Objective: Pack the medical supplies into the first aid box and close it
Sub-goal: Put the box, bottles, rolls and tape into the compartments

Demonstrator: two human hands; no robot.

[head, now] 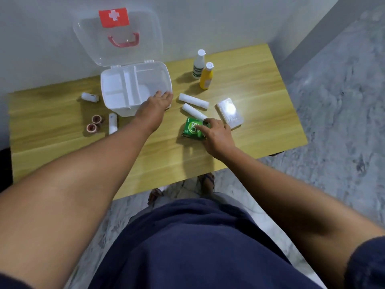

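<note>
The first aid box [133, 88] sits open toward the back left of the wooden counter [260, 84], its clear lid [118, 38] standing up against the wall with a red cross label and a red handle showing through it. Inside, a white divided tray fills the left part and the right part looks bare. The left hand [155, 107] lies flat on the box's near right corner, its grip spread, fingers over the rim and closed on nothing. The right hand [216, 132] rests on a green packet [192, 129] lying flat on the counter in front of the box and to its right, grip loosely spread with the fingertips touching the packet's top and right edge, not closed around it. Just behind the packet lie two white bandage rolls [193, 101], side by side, and to their right a clear-wrapped white pack [229, 113]. Farther back stand a white bottle [199, 64] and a yellow bottle [206, 76], close together. Left of the box lie a small white roll [90, 97], two brown tape rolls [94, 123] and another white roll [112, 123].
</note>
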